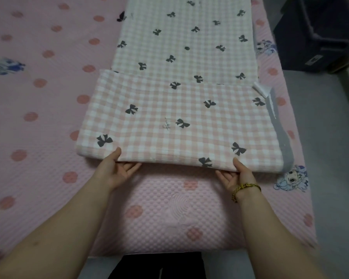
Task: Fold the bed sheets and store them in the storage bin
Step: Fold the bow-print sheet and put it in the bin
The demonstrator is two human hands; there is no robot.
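Note:
A pink-and-white checked bed sheet (175, 109) printed with black bows lies in a long strip on the bed. Its near end is folded over into a thicker layer. My left hand (117, 168) grips the near folded edge on the left, thumb on top and fingers underneath. My right hand (237, 174), with a gold bracelet at the wrist, grips the same edge on the right in the same way. A dark storage bin (318, 33) stands on the floor at the upper right, beside the bed.
The bed carries a pink quilted cover (38, 117) with red dots and cartoon prints. Its right edge runs along a grey floor (326, 158). A grey strip with a white tag (270, 97) shows along the sheet's right side.

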